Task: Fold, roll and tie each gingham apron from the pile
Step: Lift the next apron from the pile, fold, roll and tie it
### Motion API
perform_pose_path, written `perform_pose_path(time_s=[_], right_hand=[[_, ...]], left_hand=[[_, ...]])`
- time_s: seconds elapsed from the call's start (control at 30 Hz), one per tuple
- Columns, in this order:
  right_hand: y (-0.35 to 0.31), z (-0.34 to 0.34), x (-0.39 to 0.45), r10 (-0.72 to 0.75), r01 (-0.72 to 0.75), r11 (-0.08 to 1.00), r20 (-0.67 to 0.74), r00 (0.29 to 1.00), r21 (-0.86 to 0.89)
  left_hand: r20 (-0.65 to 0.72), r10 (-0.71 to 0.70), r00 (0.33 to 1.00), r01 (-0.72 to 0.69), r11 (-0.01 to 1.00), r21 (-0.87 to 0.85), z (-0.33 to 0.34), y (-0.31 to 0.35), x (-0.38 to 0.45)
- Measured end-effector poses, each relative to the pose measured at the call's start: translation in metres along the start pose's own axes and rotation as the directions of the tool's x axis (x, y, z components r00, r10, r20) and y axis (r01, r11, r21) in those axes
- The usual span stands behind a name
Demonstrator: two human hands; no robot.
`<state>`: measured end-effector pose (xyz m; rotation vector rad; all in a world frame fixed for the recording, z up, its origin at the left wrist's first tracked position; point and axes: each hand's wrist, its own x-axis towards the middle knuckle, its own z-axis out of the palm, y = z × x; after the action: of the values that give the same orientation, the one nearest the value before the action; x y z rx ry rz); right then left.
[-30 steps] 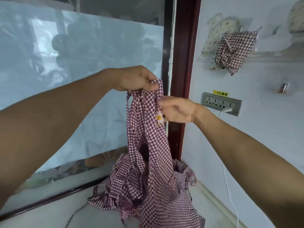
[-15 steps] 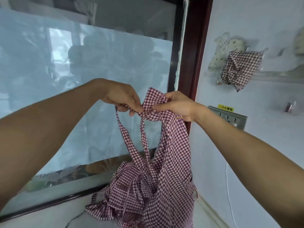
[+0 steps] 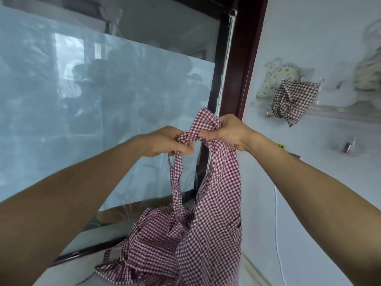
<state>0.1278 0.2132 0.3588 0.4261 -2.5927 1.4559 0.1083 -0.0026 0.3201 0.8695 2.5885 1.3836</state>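
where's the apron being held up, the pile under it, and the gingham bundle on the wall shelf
held apron [image 3: 218,193]: head view, hanging body panel.
apron pile [image 3: 152,244]: head view, crumpled top folds.
gingham bundle [image 3: 292,100]: head view, middle of the cloth.

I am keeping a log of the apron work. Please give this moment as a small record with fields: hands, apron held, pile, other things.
left hand: pinches the apron's upper edge and strap
right hand: grips the bunched top of the apron
held apron: lifted, hanging, not yet folded
pile: crumpled gingham aprons below the hands
wall shelf: another gingham cloth hangs from it
white cable: runs down the wall
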Motion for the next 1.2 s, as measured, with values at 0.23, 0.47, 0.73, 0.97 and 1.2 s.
perform_pose_path(time_s=[0.23, 0.47, 0.73, 0.97, 1.2], right_hand=[[-0.003, -0.022, -0.013, 0.124, -0.122, 0.992, 0.078, 0.989, -0.033], [-0.01, -0.014, -0.014, 0.101, -0.101, 0.995, 0.001, 0.995, 0.006], [-0.017, -0.008, -0.014, 0.094, -0.092, 0.994, 0.044, 0.995, -0.057], [-0.021, -0.006, -0.01, 0.057, -0.048, 0.992, 0.08, 0.995, -0.115], [-0.007, -0.005, -0.006, -0.051, 0.052, 0.998, 0.029, 0.998, -0.033]], left_hand=[[-0.256, 0.119, 0.959, -0.097, 0.99, 0.099, -0.016, -0.011, -0.005], [-0.224, 0.249, 0.942, -0.236, 0.968, 0.083, -0.008, -0.002, -0.008], [-0.018, 0.055, 0.998, -0.057, 0.909, -0.412, -0.018, 0.014, -0.025], [-0.095, 0.126, 0.987, -0.127, 0.992, -0.004, -0.02, 0.01, -0.031], [-0.379, 0.409, 0.83, -0.322, 0.907, 0.273, -0.033, -0.009, -0.023]])
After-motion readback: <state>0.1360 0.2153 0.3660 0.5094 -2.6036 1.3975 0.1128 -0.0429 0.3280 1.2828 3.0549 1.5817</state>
